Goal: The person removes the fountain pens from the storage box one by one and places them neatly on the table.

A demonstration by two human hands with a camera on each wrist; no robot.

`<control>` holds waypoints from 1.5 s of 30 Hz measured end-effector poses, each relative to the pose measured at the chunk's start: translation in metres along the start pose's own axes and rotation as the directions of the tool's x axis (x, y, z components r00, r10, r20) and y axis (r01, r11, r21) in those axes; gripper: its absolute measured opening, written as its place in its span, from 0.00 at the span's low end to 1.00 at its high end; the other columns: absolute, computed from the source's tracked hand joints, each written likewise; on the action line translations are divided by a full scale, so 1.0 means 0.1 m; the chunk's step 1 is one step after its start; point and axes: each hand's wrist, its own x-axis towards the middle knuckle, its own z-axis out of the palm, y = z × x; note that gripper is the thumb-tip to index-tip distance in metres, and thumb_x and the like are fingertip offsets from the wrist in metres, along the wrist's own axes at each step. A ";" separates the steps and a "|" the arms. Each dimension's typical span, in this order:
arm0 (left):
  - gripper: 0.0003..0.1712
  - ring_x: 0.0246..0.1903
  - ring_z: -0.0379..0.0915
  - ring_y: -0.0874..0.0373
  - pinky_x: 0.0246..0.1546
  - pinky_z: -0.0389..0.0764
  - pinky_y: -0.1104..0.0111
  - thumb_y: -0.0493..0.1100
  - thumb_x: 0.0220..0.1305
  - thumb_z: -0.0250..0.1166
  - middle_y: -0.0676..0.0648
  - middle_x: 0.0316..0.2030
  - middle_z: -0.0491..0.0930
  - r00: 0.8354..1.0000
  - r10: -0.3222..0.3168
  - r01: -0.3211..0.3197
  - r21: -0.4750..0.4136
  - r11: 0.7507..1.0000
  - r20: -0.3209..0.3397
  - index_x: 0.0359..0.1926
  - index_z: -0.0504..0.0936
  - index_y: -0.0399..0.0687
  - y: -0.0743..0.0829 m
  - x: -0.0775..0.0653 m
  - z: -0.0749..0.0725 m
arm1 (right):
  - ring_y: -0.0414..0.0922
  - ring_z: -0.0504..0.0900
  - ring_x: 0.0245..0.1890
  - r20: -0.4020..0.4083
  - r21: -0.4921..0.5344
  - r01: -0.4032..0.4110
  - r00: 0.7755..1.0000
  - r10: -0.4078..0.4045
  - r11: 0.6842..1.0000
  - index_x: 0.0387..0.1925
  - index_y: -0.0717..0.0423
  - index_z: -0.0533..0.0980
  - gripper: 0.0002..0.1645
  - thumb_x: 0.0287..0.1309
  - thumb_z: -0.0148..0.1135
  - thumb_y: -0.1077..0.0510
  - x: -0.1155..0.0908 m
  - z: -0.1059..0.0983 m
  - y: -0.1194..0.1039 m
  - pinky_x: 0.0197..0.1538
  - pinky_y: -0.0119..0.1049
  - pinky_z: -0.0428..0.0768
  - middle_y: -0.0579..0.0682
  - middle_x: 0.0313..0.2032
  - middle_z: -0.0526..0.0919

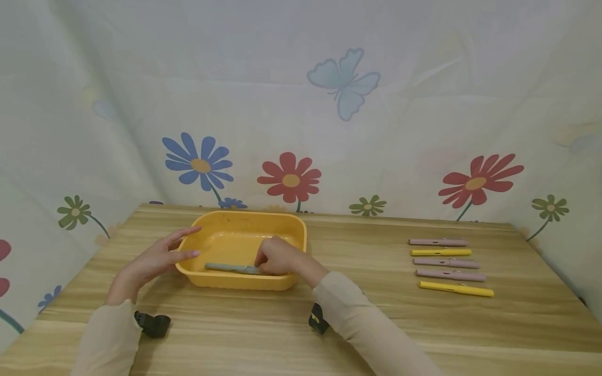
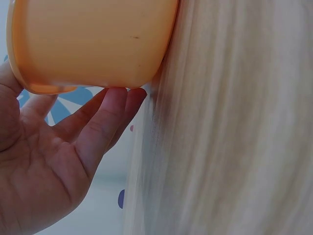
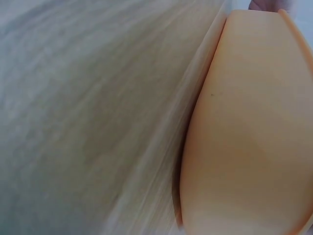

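A yellow plastic basin (image 1: 240, 282) stands on the table, its outer wall (image 2: 93, 44) filling the top of the left wrist view. My left hand (image 1: 157, 258) grips its left end, thumb over the rim and fingertips against the outside. Inside the basin, near the front wall, lies a grey-blue pen (image 1: 230, 268) with a clip. The right hand (image 1: 279, 256) reaches over the right side and pinches this pen's right end, its fingertips partly hidden. In the right wrist view only the basin's outside (image 3: 249, 127) shows, not the right fingers.
To the right, pens lie in a row on the wooden table (image 1: 367, 261): several mauve ones, such as the mauve pen (image 1: 450, 275), and two yellow ones, such as the yellow pen (image 1: 456, 289). Behind the table hangs a flowered cloth (image 1: 400, 125).
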 end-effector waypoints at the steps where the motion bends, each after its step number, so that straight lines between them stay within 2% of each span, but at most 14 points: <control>1: 0.43 0.62 0.45 0.30 0.47 0.74 0.50 0.50 0.60 0.60 0.30 0.68 0.38 1.000 0.000 0.000 0.000 1.000 0.001 0.70 0.49 0.46 0.00 0.00 0.00 | 0.37 0.81 0.34 -0.010 -0.011 -0.004 1.000 0.003 1.000 0.34 0.58 0.84 0.08 0.51 0.63 0.63 0.00 0.00 0.00 0.36 0.22 0.75 0.47 0.32 0.85; 5: 0.43 0.62 0.46 0.30 0.47 0.74 0.50 0.50 0.60 0.60 0.30 0.68 0.38 1.000 -0.003 0.003 0.004 1.000 0.002 0.70 0.48 0.47 0.00 0.00 0.00 | 0.37 0.80 0.34 -0.032 -0.020 -0.024 0.999 0.024 1.000 0.36 0.58 0.83 0.09 0.53 0.62 0.60 0.01 0.00 -0.02 0.38 0.23 0.75 0.47 0.34 0.85; 10: 0.43 0.62 0.46 0.30 0.47 0.73 0.49 0.50 0.60 0.60 0.30 0.68 0.38 1.000 -0.002 0.002 0.015 1.000 -0.007 0.70 0.49 0.47 0.00 -0.01 -0.02 | 0.36 0.75 0.28 -0.007 -0.051 -0.005 1.000 0.005 0.999 0.38 0.57 0.83 0.12 0.51 0.66 0.57 0.07 0.04 -0.03 0.35 0.22 0.72 0.46 0.31 0.84; 15: 0.42 0.62 0.45 0.30 0.47 0.73 0.48 0.50 0.60 0.60 0.30 0.68 0.39 1.000 -0.002 0.002 0.017 1.000 -0.011 0.70 0.50 0.48 -0.01 0.00 -0.02 | 0.36 0.75 0.27 0.001 -0.091 0.027 1.000 -0.027 0.996 0.39 0.55 0.83 0.13 0.49 0.67 0.59 0.08 0.05 -0.06 0.34 0.21 0.72 0.45 0.30 0.84; 23: 0.43 0.62 0.48 0.31 0.47 0.74 0.50 0.51 0.60 0.60 0.31 0.68 0.39 1.000 -0.003 0.003 0.003 1.000 -0.003 0.70 0.49 0.49 -0.03 0.02 -0.02 | 0.36 0.77 0.30 -0.022 -0.031 0.018 1.000 -0.019 0.999 0.37 0.58 0.83 0.11 0.51 0.60 0.66 0.09 0.01 0.02 0.35 0.21 0.73 0.47 0.34 0.85; 29: 0.43 0.63 0.45 0.31 0.48 0.73 0.48 0.52 0.59 0.60 0.32 0.68 0.38 1.000 -0.008 0.008 0.002 1.000 -0.008 0.70 0.50 0.48 -0.04 0.01 -0.01 | 0.39 0.80 0.33 -0.102 -0.051 -0.058 0.993 0.053 0.997 0.39 0.58 0.83 0.13 0.54 0.56 0.66 0.07 -0.01 0.02 0.36 0.23 0.75 0.48 0.36 0.85; 32: 0.43 0.63 0.45 0.31 0.48 0.72 0.48 0.52 0.60 0.60 0.31 0.68 0.38 1.000 -0.004 0.004 0.004 1.000 -0.004 0.70 0.50 0.47 -0.04 0.00 -0.01 | 0.37 0.78 0.29 -0.124 -0.033 -0.053 0.991 0.048 0.998 0.38 0.58 0.83 0.11 0.54 0.58 0.63 0.07 0.00 0.00 0.35 0.21 0.74 0.46 0.31 0.84; 34: 0.43 0.63 0.45 0.31 0.48 0.73 0.48 0.52 0.59 0.60 0.31 0.68 0.38 1.000 -0.009 0.009 0.006 1.000 -0.007 0.70 0.50 0.48 -0.04 0.01 -0.01 | 0.35 0.72 0.20 -0.106 -0.018 -0.050 0.993 0.048 0.999 0.34 0.58 0.83 0.09 0.52 0.62 0.59 0.07 0.02 -0.02 0.29 0.20 0.69 0.43 0.20 0.80; 37: 0.43 0.63 0.45 0.31 0.48 0.73 0.48 0.52 0.59 0.60 0.31 0.68 0.38 1.000 -0.014 0.014 0.006 1.000 -0.007 0.70 0.50 0.48 -0.04 0.01 -0.01 | 0.35 0.56 0.12 -0.069 -0.019 -0.065 0.996 0.063 0.998 0.21 0.58 0.80 0.08 0.47 0.67 0.57 0.08 0.05 -0.04 0.20 0.23 0.57 0.41 0.10 0.62; 40: 0.43 0.63 0.45 0.31 0.48 0.73 0.48 0.52 0.60 0.60 0.31 0.68 0.38 1.000 -0.012 0.012 0.006 1.000 0.000 0.70 0.49 0.48 -0.03 0.01 -0.01 | 0.37 0.47 0.13 -0.067 -0.065 -0.077 0.995 0.072 0.995 0.09 0.55 0.68 0.17 0.44 0.65 0.62 0.09 0.08 -0.06 0.19 0.27 0.47 0.42 0.10 0.49; 43: 0.43 0.62 0.46 0.31 0.48 0.73 0.49 0.51 0.60 0.60 0.31 0.68 0.38 1.000 -0.015 0.015 0.001 1.000 0.002 0.70 0.49 0.48 -0.02 0.01 -0.01 | 0.38 0.43 0.15 -0.076 -0.114 -0.088 0.994 0.079 0.990 0.07 0.52 0.57 0.23 0.40 0.60 0.69 0.10 0.08 -0.07 0.20 0.28 0.44 0.42 0.13 0.45; 45: 0.43 0.62 0.47 0.31 0.48 0.73 0.49 0.51 0.60 0.60 0.31 0.68 0.38 1.000 -0.017 0.017 -0.001 1.000 0.002 0.70 0.49 0.49 -0.02 0.01 -0.01 | 0.38 0.42 0.15 -0.078 -0.131 -0.094 0.993 0.084 0.987 0.07 0.51 0.53 0.25 0.38 0.57 0.71 0.09 0.08 -0.07 0.20 0.28 0.43 0.43 0.13 0.45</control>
